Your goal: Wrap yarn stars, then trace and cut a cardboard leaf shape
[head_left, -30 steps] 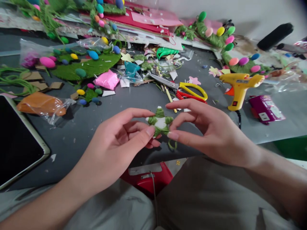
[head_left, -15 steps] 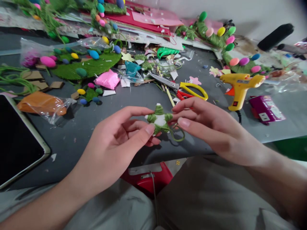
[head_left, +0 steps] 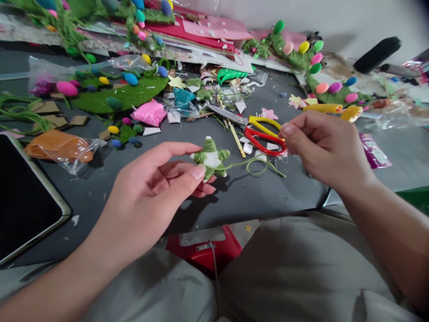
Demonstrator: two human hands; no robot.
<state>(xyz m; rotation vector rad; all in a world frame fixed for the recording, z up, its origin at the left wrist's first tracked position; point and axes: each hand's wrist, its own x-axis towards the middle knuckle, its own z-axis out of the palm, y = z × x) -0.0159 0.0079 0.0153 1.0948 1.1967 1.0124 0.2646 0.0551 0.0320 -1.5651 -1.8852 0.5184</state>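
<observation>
Green yarn [head_left: 210, 146] wraps the white-centred star [head_left: 212, 159] the left hand [head_left: 150, 188] pinches at eight o'clock. Its loose tail [head_left: 239, 163] curls toward three o'clock, where the right hand [head_left: 330, 145] is closed, its contents unclear.

The right hand [head_left: 330, 152] hides the middle of the yellow glue gun [head_left: 323, 108]. The left edge cuts off the black screen [head_left: 27, 197].
</observation>
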